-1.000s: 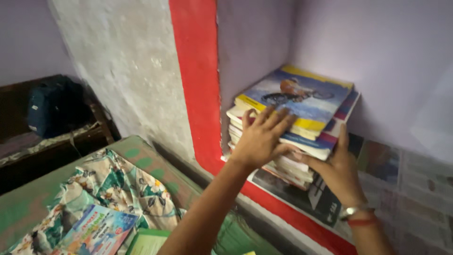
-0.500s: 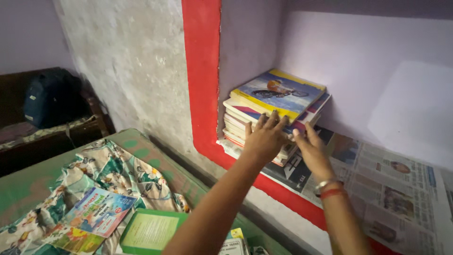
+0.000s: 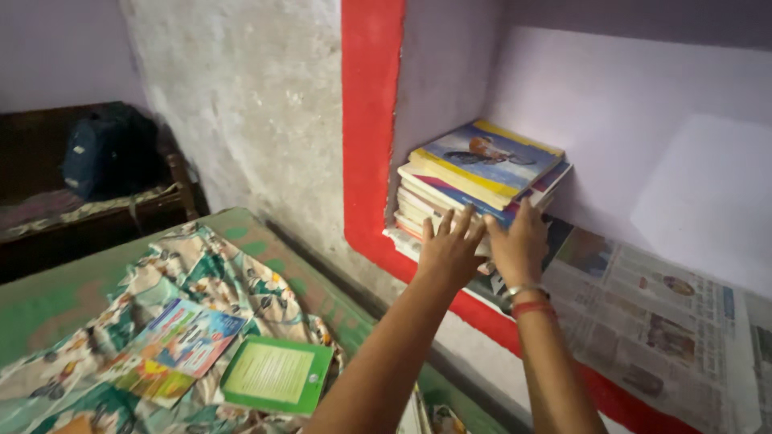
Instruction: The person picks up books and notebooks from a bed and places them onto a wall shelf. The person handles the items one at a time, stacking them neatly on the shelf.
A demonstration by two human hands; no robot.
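Both hands are up at the wall niche: the left hand (image 3: 450, 249) lies flat with fingers spread wide against the front edges of the stack of books (image 3: 474, 181), and the right hand (image 3: 517, 243) presses open-palmed just beside it, gripping nothing, a bangle and red thread at the wrist. Flat palms on the near edges look like a squaring-up push. The stack sits in the niche's left corner against the red-painted frame (image 3: 370, 120), on a newspaper lining (image 3: 651, 321); it is uneven, its top book yellow-edged with a blue picture cover. Below, a green booklet (image 3: 277, 374) and colourful book (image 3: 189, 337) lie on patterned cloth (image 3: 217, 273).
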